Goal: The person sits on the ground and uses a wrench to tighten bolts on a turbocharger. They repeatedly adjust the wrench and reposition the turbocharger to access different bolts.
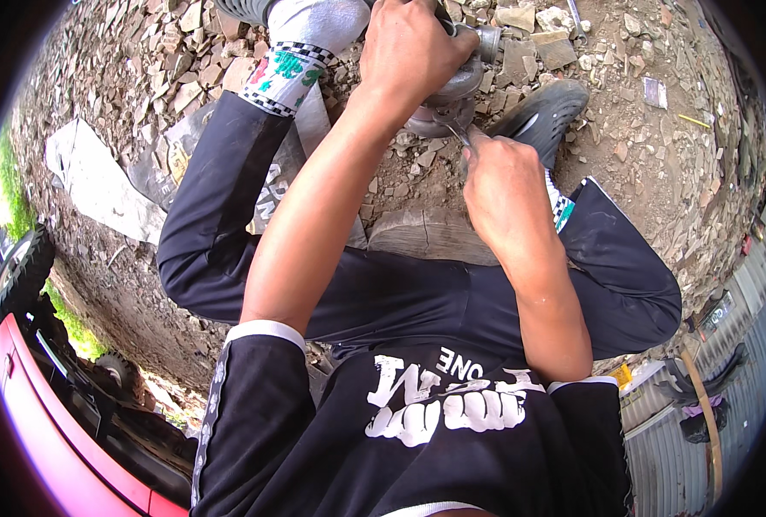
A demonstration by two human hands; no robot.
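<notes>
My left hand (407, 53) grips a grey cast-metal part (458, 86) at the top centre, with a round flange and a short pipe end showing beside and below the fingers. My right hand (503, 189), just below and to the right, is closed round a slim metal tool (457, 131) whose tip meets the part's lower rim; the tool's type is unclear. The part lies between my feet, one in a patterned white sock (288, 73), the other in a dark clog (559, 112). What exactly supports it is hidden.
Rubble ground (624, 146) surrounds me, with a wooden slab (421, 233) under my legs, sheeting (99, 181) at left and a small spanner (577, 21) at top right. A red vehicle (43, 414) stands at lower left, corrugated metal (658, 414) and a wooden stick (710, 439) at lower right.
</notes>
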